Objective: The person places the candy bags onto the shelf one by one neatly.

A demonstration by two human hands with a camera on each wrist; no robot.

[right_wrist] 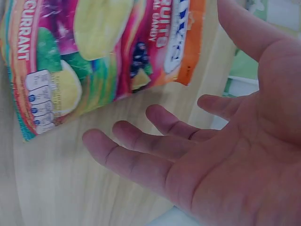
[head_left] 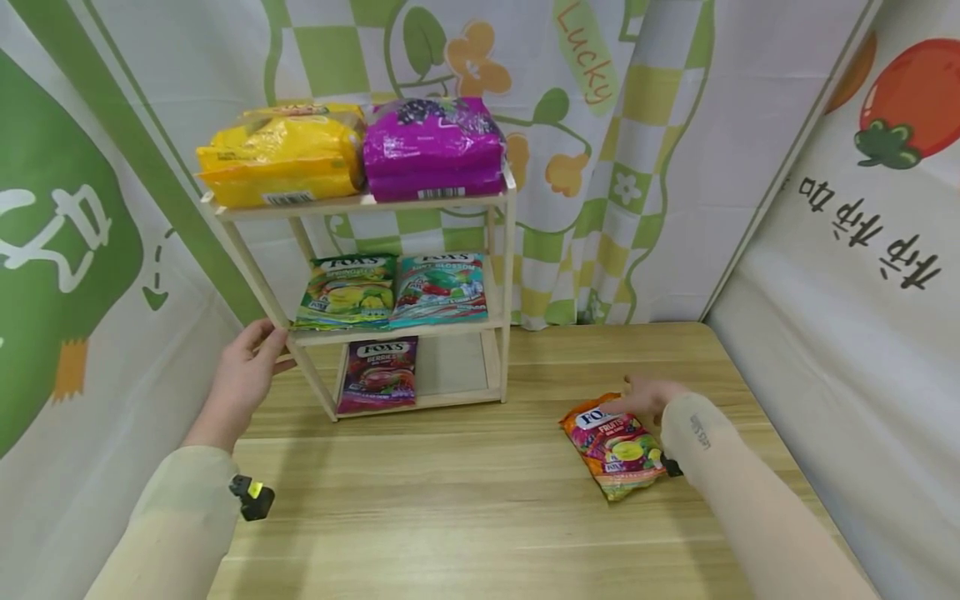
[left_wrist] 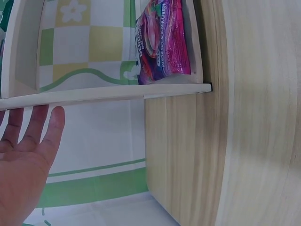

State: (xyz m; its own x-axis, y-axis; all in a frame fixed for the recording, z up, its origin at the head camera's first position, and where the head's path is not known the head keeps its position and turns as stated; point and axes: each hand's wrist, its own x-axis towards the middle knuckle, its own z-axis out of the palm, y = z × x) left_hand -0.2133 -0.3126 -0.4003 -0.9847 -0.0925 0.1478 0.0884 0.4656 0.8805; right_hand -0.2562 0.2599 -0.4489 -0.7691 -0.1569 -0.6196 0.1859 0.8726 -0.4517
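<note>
My left hand (head_left: 243, 367) is at the left post of a small wooden shelf rack (head_left: 401, 332). In the left wrist view its fingers (left_wrist: 52, 134) are extended, with the fingertips right at the post. On the right, my right hand (head_left: 648, 396) reaches over an orange and purple Fox's Fruits candy bag (head_left: 618, 446) lying on the table. The right wrist view shows that hand's fingers (right_wrist: 136, 162) spread and loosely bent beside the candy bag (right_wrist: 103, 42), with nothing in the palm.
On the rack's top sit a yellow bag (head_left: 288, 158) and a purple bag (head_left: 435, 150). The middle shelf holds a green bag (head_left: 348, 292) and a teal bag (head_left: 438, 287); a dark berries bag (head_left: 378, 375) is at bottom left. Patterned curtains (head_left: 585, 250) border the wooden table (head_left: 450, 500).
</note>
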